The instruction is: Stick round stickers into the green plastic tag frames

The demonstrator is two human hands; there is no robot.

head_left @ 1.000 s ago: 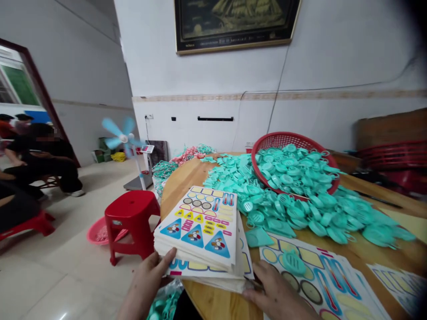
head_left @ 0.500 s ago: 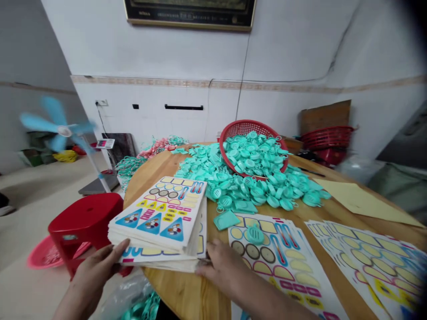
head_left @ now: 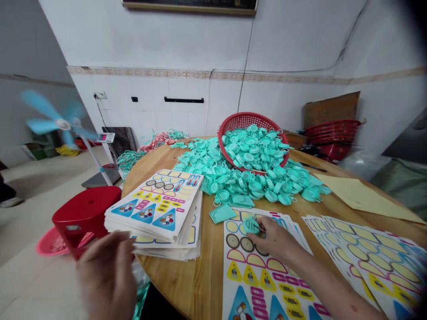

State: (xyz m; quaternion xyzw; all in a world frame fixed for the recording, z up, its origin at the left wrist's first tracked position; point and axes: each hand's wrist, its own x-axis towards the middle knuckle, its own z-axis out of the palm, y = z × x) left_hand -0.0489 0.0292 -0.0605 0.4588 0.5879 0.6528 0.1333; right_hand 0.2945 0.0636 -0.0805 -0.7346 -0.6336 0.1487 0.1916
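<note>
The stack (head_left: pixel 158 202) sits by the table's (head_left: pixel 208 280) left edge, bare wood between it and the sheet (head_left: pixel 255 271) bearing the disc (head_left: pixel 251 226); left hand (head_left: pixel 108 271), blurred, hovers off that edge, half open, seemingly empty; right hand (head_left: pixel 267 233) angles inward, fingers pinching a thin dark tool (head_left: pixel 260 229) beside the disc

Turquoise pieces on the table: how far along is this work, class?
Setting out looks done: sticker sheets are stacked. No stickered piece can be made out. The right hand is at one turquoise piece; the blurred left hand seems empty. Apparently left: the heap and the filled red basket.
</note>
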